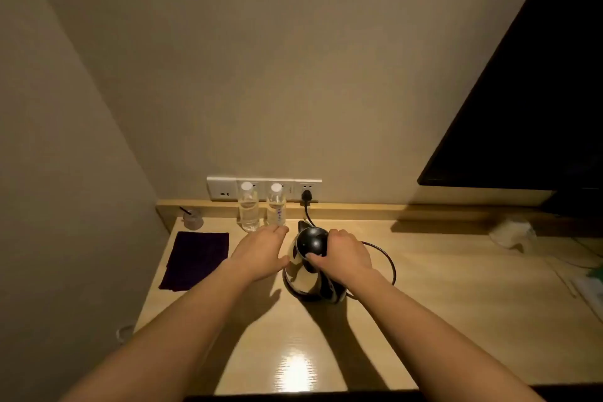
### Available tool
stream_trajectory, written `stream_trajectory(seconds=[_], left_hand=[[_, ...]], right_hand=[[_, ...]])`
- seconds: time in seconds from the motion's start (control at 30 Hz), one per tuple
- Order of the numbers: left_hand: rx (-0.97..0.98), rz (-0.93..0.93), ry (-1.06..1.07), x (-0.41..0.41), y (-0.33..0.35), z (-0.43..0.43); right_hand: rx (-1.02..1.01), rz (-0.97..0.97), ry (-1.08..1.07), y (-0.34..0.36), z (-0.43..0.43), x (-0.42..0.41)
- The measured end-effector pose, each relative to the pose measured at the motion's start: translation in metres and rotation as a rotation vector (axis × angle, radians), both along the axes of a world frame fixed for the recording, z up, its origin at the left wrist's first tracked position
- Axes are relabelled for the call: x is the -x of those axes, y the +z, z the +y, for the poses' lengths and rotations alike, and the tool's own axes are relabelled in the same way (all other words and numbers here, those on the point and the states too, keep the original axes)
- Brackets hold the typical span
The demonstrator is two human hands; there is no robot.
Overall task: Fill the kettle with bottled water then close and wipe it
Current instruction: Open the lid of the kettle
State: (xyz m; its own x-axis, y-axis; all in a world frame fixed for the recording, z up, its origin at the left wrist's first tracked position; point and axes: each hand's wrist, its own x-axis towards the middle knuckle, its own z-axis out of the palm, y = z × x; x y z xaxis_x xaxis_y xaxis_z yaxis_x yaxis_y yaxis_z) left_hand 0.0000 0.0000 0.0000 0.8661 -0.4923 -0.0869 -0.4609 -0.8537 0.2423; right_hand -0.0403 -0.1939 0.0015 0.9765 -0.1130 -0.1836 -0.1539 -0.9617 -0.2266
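Indoors, at a pale wooden desk (424,303) set against a beige wall, a person stood over a stainless-steel electric kettle (305,274) that sat on its base near the desk's middle, its black lid (311,243) down and its cord (388,259) looping right and back to a wall socket (306,196). The right hand (346,258) was curled round the kettle's top and handle side, thumb pressed at the lid's near edge, fingers wrapped over the far side. The left hand (261,254) hovered just beside the kettle, palm down, fingers loosely spread and holding nothing, its tips close to the nearer of two clear water bottles (276,206) with white caps; the other bottle (248,209) stood just to its left, both upright against the back ledge. A dark folded cloth (197,259) lay flat at the desk's left. The kettle looked rigid and smooth, likely slippery on its polished wall, so the handle seemed the surest hold; it would grow heavier once filled. The thin plastic bottles would probably give under a hard squeeze and were best gripped round the middle. The cloth appeared soft and light.
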Motion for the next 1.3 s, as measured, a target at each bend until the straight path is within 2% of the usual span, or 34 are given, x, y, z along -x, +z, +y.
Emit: stream_trajectory(seconds=[0.2,0.4,0.53,0.73,1.13,1.3], left_hand=[[-0.003,0.145,-0.091,-0.048,-0.003,-0.016],[-0.11,0.233,-0.308,-0.082,-0.01,-0.032],[-0.059,0.295,-0.332,-0.095,-0.019,-0.033],[0.086,0.309,-0.222,-0.085,-0.037,-0.021],[0.352,0.21,0.205,-0.012,-0.066,-0.025],[0.384,0.2,0.245,-0.004,-0.07,-0.027]], right_hand=[[0.015,0.036,-0.031,-0.013,0.002,-0.01],[0.06,0.019,-0.074,-0.024,0.007,-0.016],[0.014,0.045,-0.089,-0.022,0.004,-0.022],[-0.031,0.115,-0.015,-0.016,-0.009,-0.032],[-0.14,0.284,0.208,0.002,-0.032,-0.06],[-0.231,0.306,0.211,-0.003,-0.038,-0.062]])
